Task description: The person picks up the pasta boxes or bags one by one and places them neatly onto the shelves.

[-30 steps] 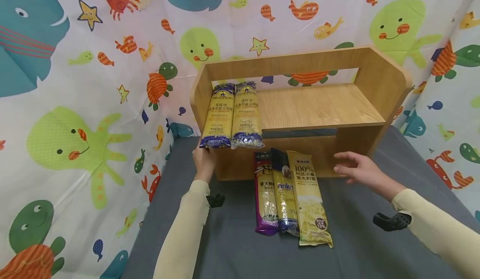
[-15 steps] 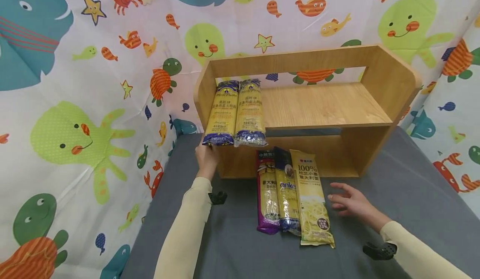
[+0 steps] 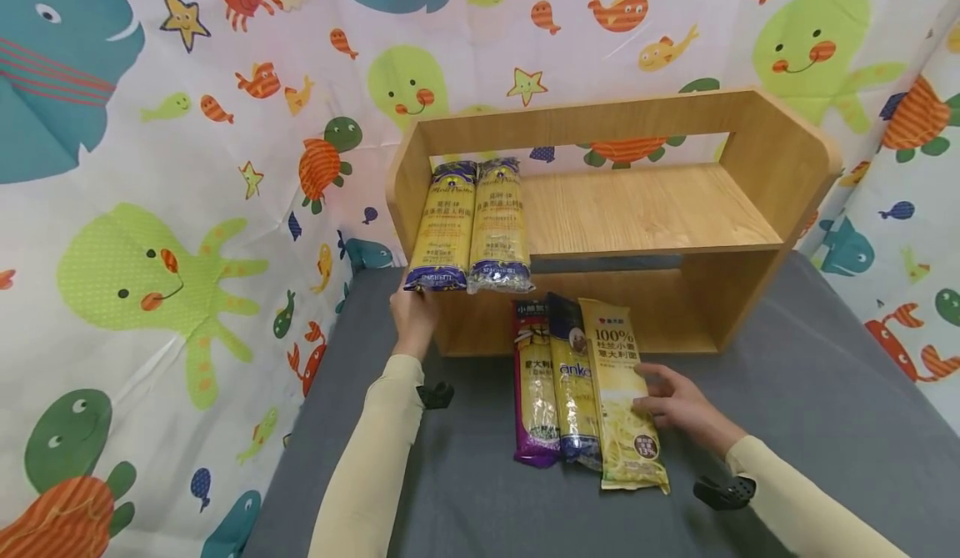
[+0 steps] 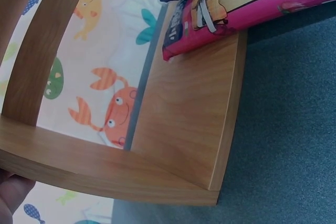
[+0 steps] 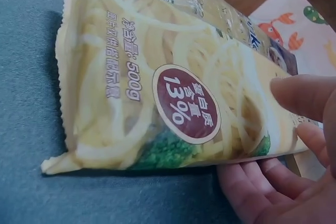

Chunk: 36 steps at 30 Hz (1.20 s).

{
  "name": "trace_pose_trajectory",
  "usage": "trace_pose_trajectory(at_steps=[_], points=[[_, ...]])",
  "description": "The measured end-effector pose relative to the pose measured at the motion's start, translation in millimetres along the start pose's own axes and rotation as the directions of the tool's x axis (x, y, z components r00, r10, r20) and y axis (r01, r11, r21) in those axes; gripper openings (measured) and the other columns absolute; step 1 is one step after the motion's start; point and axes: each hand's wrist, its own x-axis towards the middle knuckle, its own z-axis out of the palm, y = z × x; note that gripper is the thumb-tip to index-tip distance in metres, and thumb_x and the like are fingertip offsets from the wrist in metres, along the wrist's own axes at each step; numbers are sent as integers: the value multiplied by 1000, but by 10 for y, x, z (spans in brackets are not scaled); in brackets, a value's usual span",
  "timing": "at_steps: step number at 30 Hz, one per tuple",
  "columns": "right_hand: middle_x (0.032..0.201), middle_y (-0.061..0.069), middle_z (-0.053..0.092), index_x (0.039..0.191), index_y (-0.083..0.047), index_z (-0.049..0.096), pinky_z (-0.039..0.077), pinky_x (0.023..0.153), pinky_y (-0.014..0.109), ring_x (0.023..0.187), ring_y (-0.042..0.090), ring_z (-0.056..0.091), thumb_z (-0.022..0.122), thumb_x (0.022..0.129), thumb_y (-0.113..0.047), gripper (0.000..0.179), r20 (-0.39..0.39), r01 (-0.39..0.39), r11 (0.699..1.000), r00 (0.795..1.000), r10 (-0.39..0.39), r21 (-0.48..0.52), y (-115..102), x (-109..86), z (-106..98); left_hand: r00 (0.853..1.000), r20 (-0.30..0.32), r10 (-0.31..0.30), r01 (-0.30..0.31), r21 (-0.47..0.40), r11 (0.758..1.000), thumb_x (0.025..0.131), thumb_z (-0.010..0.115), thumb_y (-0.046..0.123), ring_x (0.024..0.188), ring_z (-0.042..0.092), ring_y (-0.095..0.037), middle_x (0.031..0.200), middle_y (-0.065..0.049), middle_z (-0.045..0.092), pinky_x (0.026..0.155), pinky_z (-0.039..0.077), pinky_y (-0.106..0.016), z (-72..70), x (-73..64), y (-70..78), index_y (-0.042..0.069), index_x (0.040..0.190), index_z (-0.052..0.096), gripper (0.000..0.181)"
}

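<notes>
My right hand (image 3: 678,408) is at the right edge of a cream spaghetti packet (image 3: 618,424). In the right wrist view the thumb lies over the top of this packet (image 5: 210,93), with other fingers (image 5: 247,187) curled at its lower edge. My left hand (image 3: 414,320) holds the left side of a wooden shelf (image 3: 645,208); its fingertips are mostly hidden. In the left wrist view a digit (image 4: 16,190) touches the side panel (image 4: 105,177). Two yellow spaghetti packets (image 3: 444,224) lie side by side at the upper tier's left end.
Left of the cream packet lie a blue-and-yellow packet (image 3: 576,383) and a purple-and-red packet (image 3: 536,391), their far ends on the lower tier. A grey cloth (image 3: 465,475) covers the table. Patterned curtains (image 3: 225,166) stand behind and to the left.
My right hand has come down and left from beside the shelf's lower right to the cream spaghetti packet. My left hand stays at the shelf's left side.
</notes>
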Motion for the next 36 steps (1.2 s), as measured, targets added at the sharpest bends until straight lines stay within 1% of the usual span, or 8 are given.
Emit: trace_pose_trajectory(at_steps=[7, 14, 17, 19, 23, 26, 32, 36], points=[[126, 28, 64, 158, -2, 27, 56, 67, 36, 86, 18, 66, 73, 91, -13, 83, 66, -1, 999, 998, -2, 45, -20, 112, -4, 1000, 3, 6, -6, 3, 1000, 109, 46, 27, 83, 73, -35, 115, -22, 74, 73, 61, -49, 5, -6, -25, 10, 144, 52, 39], [106, 17, 70, 159, -1, 22, 57, 65, 35, 82, 18, 69, 71, 90, -7, 85, 137, 35, 997, 990, -44, 71, -41, 152, 18, 1000, 9, -5, 5, -6, 1000, 109, 47, 27, 85, 74, -36, 116, -22, 74, 75, 61, -49, 4, -13, -10, 11, 145, 52, 39], [105, 18, 70, 160, -1, 21, 58, 68, 37, 83, 20, 71, 70, 90, -5, 85, 125, 42, 997, 991, -50, 64, -46, 151, 56, 1000, 10, -9, 9, -18, 1000, 109, 48, 27, 86, 74, -35, 116, -21, 74, 77, 61, -49, 7, -10, -11, 11, 144, 53, 39], [107, 20, 70, 160, -2, 23, 58, 70, 37, 85, 20, 71, 71, 89, -4, 85, 96, 32, 998, 995, -36, 46, -42, 151, 84, 1000, 9, -6, 6, -17, 1000, 109, 48, 28, 85, 74, -35, 116, -21, 74, 77, 61, -49, 7, -6, -14, 11, 143, 53, 39], [122, 27, 64, 160, -4, 24, 56, 75, 36, 92, 21, 68, 71, 89, -4, 85, 51, 26, 999, 998, -27, 24, -28, 128, 131, 1000, -3, 13, -13, -7, 1000, 109, 48, 27, 80, 74, -34, 112, -21, 75, 72, 61, -48, 7, -4, -21, 10, 142, 54, 38], [129, 32, 59, 160, -3, 23, 56, 77, 37, 96, 22, 66, 70, 88, -1, 85, 46, 40, 998, 998, -41, 41, -19, 77, 150, 999, -23, 34, -34, -11, 999, 108, 48, 23, 76, 73, -36, 108, -23, 75, 69, 60, -49, 4, -2, -16, 7, 140, 56, 36], [129, 33, 57, 159, -1, 23, 56, 74, 36, 96, 22, 65, 68, 87, 4, 85, 23, 29, 996, 999, -31, 85, 7, -94, 161, 1000, -2, 24, -24, -25, 999, 109, 48, 26, 79, 72, -34, 110, -22, 75, 72, 60, -49, 15, -9, -22, 9, 141, 55, 37], [130, 34, 56, 159, 0, 25, 57, 74, 37, 95, 21, 65, 69, 87, 4, 85, -2, 30, 992, 1000, -30, 119, 32, -202, 148, 998, -28, 47, -48, -27, 998, 108, 48, 23, 75, 71, -35, 107, -23, 75, 68, 59, -50, 20, -12, -42, 7, 137, 57, 34]])
